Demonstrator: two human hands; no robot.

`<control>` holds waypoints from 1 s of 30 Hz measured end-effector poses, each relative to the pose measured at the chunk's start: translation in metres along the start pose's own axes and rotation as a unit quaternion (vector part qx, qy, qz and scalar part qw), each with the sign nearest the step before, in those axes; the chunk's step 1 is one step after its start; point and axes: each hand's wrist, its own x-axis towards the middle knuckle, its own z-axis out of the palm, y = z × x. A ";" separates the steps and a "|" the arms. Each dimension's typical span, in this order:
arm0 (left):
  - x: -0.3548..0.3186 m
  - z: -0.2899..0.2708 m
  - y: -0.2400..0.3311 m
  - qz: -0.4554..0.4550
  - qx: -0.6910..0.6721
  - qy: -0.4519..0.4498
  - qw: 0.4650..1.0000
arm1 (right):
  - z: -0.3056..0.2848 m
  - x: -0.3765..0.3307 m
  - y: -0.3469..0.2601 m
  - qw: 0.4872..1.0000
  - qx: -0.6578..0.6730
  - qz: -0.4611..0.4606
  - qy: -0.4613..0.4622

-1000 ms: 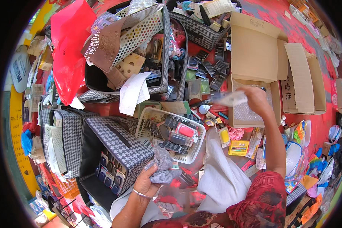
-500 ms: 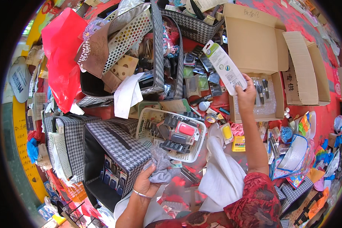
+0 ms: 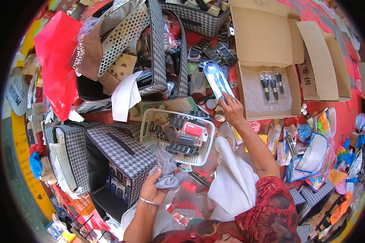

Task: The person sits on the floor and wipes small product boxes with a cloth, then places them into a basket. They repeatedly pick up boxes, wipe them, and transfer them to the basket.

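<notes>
A crumpled grey cloth (image 3: 166, 172) is gripped in my left hand (image 3: 153, 189), near the front of a white plastic basket (image 3: 147, 125). My right hand (image 3: 232, 109) is closed on the near end of a long blister pack (image 3: 215, 75), its shiny blue face turned up. What is sealed inside cannot be told for glare. The pack is held over small packaged goods, left of an open cardboard box (image 3: 267, 40). Bubble wrap and several dark brushes (image 3: 272, 86) lie in that box. Small packages, one with a red item (image 3: 193, 129), fill the basket.
Houndstooth storage boxes (image 3: 123, 150) stand left, one holding packaged goods. A larger, overfull one (image 3: 156, 44) stands behind them, beside a red plastic bag (image 3: 59, 60). Another cardboard box (image 3: 324, 69) sits far right. White cloth (image 3: 235, 182) lies before me.
My right hand has moved left and slightly nearer with the blister pack, which is turned over from its white-and-green side to its blue side. My left hand still holds the cloth.
</notes>
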 end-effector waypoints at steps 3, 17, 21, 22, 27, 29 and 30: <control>0.003 -0.003 -0.002 0.002 -0.003 0.001 1.000 | -0.010 0.007 0.001 1.000 0.020 0.004 0.012; 0.002 -0.003 -0.001 -0.004 -0.033 -0.025 0.999 | -0.048 0.228 -0.053 0.906 0.203 0.137 0.345; 0.003 -0.001 0.002 0.003 -0.040 -0.019 0.999 | 0.003 0.235 -0.070 0.957 0.120 0.058 0.257; 0.003 -0.001 0.002 0.015 -0.011 -0.007 1.000 | 0.012 0.231 -0.072 0.964 0.125 0.033 0.233; 0.006 0.002 0.001 0.004 -0.005 0.001 1.000 | 0.026 0.220 -0.079 0.990 0.102 0.001 0.097; 0.005 0.003 0.001 0.008 -0.004 0.001 1.000 | 0.023 0.222 -0.075 0.988 0.134 0.011 0.078; 0.003 0.003 0.002 0.012 -0.004 0.004 1.000 | 0.021 0.221 -0.069 0.981 0.175 0.013 0.079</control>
